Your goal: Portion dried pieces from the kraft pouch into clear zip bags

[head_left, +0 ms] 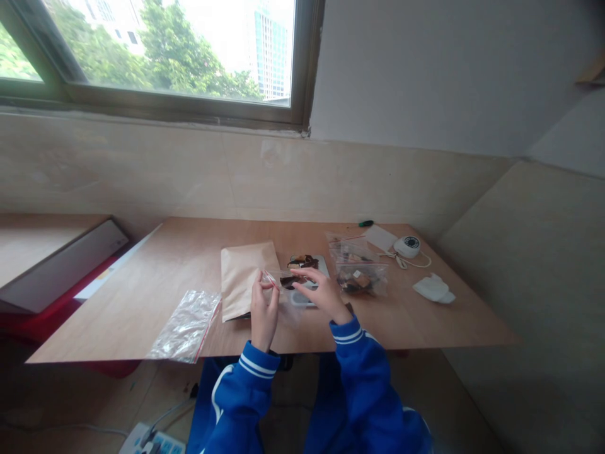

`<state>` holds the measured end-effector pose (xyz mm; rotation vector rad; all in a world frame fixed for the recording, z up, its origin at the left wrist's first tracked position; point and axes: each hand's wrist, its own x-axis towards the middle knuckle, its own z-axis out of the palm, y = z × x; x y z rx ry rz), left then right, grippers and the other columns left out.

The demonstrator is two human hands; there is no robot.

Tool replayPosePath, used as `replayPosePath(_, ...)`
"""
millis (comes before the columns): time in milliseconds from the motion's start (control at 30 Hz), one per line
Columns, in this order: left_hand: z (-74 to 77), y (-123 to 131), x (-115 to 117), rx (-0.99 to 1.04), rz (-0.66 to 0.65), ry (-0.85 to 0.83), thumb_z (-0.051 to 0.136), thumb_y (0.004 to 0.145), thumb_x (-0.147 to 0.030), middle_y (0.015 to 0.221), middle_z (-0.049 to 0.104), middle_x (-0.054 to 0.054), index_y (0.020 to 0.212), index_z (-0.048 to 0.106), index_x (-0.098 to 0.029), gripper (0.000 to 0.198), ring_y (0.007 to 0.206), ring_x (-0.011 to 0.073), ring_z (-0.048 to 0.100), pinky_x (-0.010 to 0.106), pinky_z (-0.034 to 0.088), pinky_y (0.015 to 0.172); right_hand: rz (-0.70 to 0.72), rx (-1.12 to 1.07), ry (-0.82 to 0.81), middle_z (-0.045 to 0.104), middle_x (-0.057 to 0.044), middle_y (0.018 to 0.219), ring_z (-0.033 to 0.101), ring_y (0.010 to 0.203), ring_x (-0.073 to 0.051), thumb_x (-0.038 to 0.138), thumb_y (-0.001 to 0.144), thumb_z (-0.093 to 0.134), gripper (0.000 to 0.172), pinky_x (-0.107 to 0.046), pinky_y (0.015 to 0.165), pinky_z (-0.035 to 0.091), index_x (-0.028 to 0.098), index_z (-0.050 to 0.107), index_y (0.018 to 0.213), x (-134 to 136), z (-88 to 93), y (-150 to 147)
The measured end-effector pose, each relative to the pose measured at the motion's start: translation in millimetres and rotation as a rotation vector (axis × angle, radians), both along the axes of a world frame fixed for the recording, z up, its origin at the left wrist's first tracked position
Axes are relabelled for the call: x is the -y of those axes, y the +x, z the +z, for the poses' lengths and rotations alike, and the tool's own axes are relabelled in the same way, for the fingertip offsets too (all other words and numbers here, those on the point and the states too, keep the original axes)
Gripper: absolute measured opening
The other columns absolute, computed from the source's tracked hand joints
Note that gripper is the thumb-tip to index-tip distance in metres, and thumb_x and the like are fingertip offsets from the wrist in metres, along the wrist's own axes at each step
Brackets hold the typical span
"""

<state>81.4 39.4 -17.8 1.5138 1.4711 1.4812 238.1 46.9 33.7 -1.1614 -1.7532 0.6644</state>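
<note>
My left hand (pixel 265 312) pinches the red-striped edge of a clear zip bag (pixel 270 279) between thumb and fingers. Across from it, my right hand (pixel 326 293) has its thumb and fingers apart, close to the bag's other side; whether a fingertip touches the film I cannot tell. Beneath both hands are dark brown pieces (pixel 305 260) on a white surface, and a clear plastic container (pixel 302 299) partly hidden by the right hand. A brown paper bag (pixel 246 268) lies just left of them, partly behind my left hand.
Filled zip bags (pixel 362 280) holding dark pieces stand to the right. Beyond are a white round device (pixel 406 246) with a cable, a crumpled white tissue (pixel 433 289), a white sheet (pixel 380 238) and a green-handled tool (pixel 365 223). Flat clear bags (pixel 186 325) overlap the table's front-left edge.
</note>
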Motion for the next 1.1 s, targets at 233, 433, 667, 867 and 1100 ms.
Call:
replayPosePath(233,-8.6,-3.2,1.1,0.116,-0.022,-0.015,0.052,0.085,-0.034,0.141,0.043,0.015,0.088,0.052,-0.018,0.016,0.132,0.0263,0.039,0.047,0.031,0.108,-0.203,-0.022,0.041,0.047,-0.011,0.138,0.042,0.129,-0.023,0.037,0.088,0.048,0.038,-0.039,0.101,0.042,0.024,0.058,0.123,-35.9,-46.7,36.0)
replayPosePath(433,-7.1,-3.1,4.4,0.135,0.009,-0.001,0.052,0.085,-0.035,0.138,0.046,0.014,0.088,0.052,-0.019,0.017,0.130,0.0265,0.041,0.045,0.035,0.105,-0.286,0.423,-0.098,0.031,-0.016,0.147,0.031,0.136,-0.031,0.039,0.081,0.060,0.063,-0.048,0.106,0.033,0.022,0.041,0.138,-72.7,-100.7,39.3)
replayPosePath(667,-4.9,-9.2,5.3,0.115,0.034,0.012,0.053,0.085,-0.035,0.136,0.049,0.013,0.090,0.054,-0.019,0.017,0.130,0.0268,0.041,0.046,0.035,0.105,-0.368,0.506,0.022,0.057,-0.014,0.117,0.050,0.112,-0.028,0.027,0.084,0.054,0.038,-0.045,0.097,0.041,0.018,0.060,0.120,-87.3,-111.7,28.2)
replayPosePath(867,-6.1,-14.3,3.4,0.128,0.041,0.008,0.054,0.084,-0.034,0.137,0.047,0.012,0.089,0.053,-0.019,0.016,0.130,0.0256,0.041,0.043,0.035,0.105,-0.389,0.475,0.010,0.059,-0.009,0.099,0.053,0.100,-0.025,0.026,0.082,0.059,0.024,-0.040,0.093,0.043,0.021,0.068,0.103,-80.6,-104.2,32.9)
replayPosePath(1100,-1.5,-10.1,5.9,0.133,0.027,-0.027,0.053,0.085,-0.034,0.142,0.041,0.014,0.088,0.051,-0.019,0.015,0.131,0.0261,0.040,0.047,0.032,0.107,-0.382,0.097,0.024,0.066,-0.010,0.102,0.059,0.099,-0.023,0.032,0.083,0.057,0.026,-0.038,0.091,0.046,0.018,0.068,0.102,-60.6,-70.1,30.2)
